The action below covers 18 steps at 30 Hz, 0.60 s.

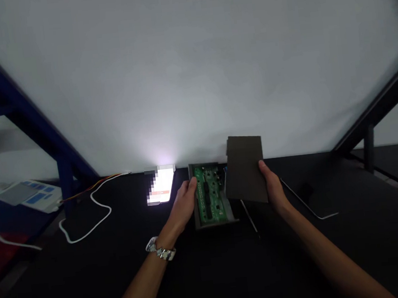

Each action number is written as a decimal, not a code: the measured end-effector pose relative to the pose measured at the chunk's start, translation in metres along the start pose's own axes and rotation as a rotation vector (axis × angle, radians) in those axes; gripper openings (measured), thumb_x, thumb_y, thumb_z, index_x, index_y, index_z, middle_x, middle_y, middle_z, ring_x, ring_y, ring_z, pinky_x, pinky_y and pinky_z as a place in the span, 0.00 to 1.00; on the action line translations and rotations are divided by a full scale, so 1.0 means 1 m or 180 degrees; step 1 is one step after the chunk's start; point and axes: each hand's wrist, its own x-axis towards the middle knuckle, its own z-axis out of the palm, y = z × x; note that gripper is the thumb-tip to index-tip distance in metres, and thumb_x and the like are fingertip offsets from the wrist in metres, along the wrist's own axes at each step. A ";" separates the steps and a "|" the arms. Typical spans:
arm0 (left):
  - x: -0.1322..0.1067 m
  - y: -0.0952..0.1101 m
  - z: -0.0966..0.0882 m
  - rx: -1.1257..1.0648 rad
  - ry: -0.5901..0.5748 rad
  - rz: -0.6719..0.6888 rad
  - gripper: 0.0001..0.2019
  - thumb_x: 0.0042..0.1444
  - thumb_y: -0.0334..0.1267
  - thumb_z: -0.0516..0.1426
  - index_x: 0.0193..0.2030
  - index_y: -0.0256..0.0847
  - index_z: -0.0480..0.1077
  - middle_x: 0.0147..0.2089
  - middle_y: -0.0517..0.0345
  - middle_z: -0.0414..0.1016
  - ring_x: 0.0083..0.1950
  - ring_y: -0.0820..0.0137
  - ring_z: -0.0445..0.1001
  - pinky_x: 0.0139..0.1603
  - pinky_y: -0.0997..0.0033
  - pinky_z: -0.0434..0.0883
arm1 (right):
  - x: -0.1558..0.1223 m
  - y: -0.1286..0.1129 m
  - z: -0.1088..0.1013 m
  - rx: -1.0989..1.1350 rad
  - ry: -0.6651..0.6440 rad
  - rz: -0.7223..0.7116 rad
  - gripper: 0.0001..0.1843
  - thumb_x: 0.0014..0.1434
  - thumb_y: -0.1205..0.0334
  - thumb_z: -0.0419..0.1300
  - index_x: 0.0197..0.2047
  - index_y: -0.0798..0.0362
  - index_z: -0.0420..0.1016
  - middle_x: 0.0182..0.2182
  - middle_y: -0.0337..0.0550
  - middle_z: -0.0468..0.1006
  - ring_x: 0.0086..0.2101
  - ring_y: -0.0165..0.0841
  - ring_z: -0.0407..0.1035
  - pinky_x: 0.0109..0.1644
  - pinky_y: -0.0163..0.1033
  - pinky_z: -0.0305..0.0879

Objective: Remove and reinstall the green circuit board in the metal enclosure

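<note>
In the middle of the head view lies a dark open enclosure (197,220) with a green circuit board (216,194) inside it. My left hand (185,202) grips the enclosure's left wall, thumb on the rim; its other fingers are mostly hidden. My right hand (273,186) is closed on the right edge of a flat dark cover panel (246,170), tilted up beside the enclosure's right side. The panel hides part of what lies behind it. A thin screwdriver-like rod (250,217) rests on the table below the panel.
A lit phone (161,185) lies left of the enclosure. A white cable (101,204) curls farther left, near a white-and-blue panel (29,195). A bent metal rod (310,208) lies on the black table (212,275) at right. A pale wall (191,74) rises behind, between frame bars.
</note>
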 end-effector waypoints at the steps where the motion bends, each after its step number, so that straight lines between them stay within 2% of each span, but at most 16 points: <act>1: -0.001 -0.002 0.001 0.0194 -0.0137 -0.0068 0.25 0.58 0.62 0.51 0.36 0.38 0.70 0.35 0.55 0.74 0.39 0.63 0.71 0.41 0.65 0.67 | 0.001 -0.002 -0.001 -0.0002 0.0098 -0.0163 0.29 0.56 0.34 0.56 0.42 0.52 0.76 0.29 0.45 0.78 0.30 0.40 0.72 0.30 0.41 0.68; 3: -0.004 -0.006 0.006 0.0455 -0.0337 -0.0157 0.25 0.59 0.61 0.50 0.35 0.38 0.70 0.36 0.53 0.74 0.41 0.61 0.72 0.42 0.64 0.67 | 0.001 -0.006 0.000 -0.0139 0.0195 -0.0548 0.26 0.56 0.37 0.58 0.42 0.52 0.74 0.29 0.43 0.77 0.30 0.38 0.71 0.32 0.39 0.67; 6: -0.010 -0.008 0.013 0.0642 -0.0467 -0.0244 0.25 0.60 0.60 0.48 0.36 0.38 0.69 0.37 0.51 0.75 0.41 0.60 0.73 0.42 0.63 0.67 | -0.002 -0.010 0.002 -0.0500 0.0070 -0.1004 0.22 0.58 0.40 0.58 0.40 0.52 0.72 0.29 0.40 0.74 0.29 0.34 0.67 0.32 0.37 0.64; 9: -0.014 -0.008 0.016 0.0748 -0.0630 -0.0195 0.23 0.60 0.59 0.50 0.40 0.38 0.67 0.37 0.51 0.76 0.40 0.59 0.74 0.40 0.63 0.68 | -0.002 -0.014 0.002 -0.0877 -0.0290 -0.1088 0.18 0.60 0.43 0.57 0.40 0.50 0.69 0.22 0.34 0.66 0.22 0.29 0.58 0.23 0.34 0.54; 12: -0.017 -0.005 0.017 0.1137 -0.0724 -0.0073 0.23 0.58 0.54 0.54 0.50 0.37 0.63 0.36 0.50 0.76 0.36 0.59 0.76 0.37 0.64 0.69 | 0.006 -0.022 0.003 -0.1337 -0.0879 -0.1140 0.15 0.62 0.48 0.55 0.46 0.48 0.66 0.17 0.29 0.57 0.17 0.27 0.50 0.21 0.33 0.46; 15: -0.022 0.000 0.017 0.2015 -0.0647 0.0204 0.22 0.58 0.45 0.54 0.56 0.37 0.60 0.35 0.47 0.76 0.36 0.55 0.77 0.36 0.62 0.69 | 0.019 -0.034 0.011 -0.2179 -0.1366 -0.1650 0.15 0.60 0.56 0.55 0.50 0.50 0.68 0.18 0.30 0.61 0.20 0.28 0.54 0.26 0.35 0.52; 18: -0.026 0.003 0.019 0.2834 -0.0580 0.0413 0.19 0.57 0.40 0.53 0.54 0.36 0.62 0.38 0.41 0.76 0.41 0.50 0.77 0.39 0.58 0.68 | 0.034 -0.045 0.030 -0.3238 -0.1609 -0.2100 0.18 0.58 0.59 0.56 0.52 0.51 0.69 0.26 0.38 0.73 0.26 0.31 0.63 0.33 0.38 0.57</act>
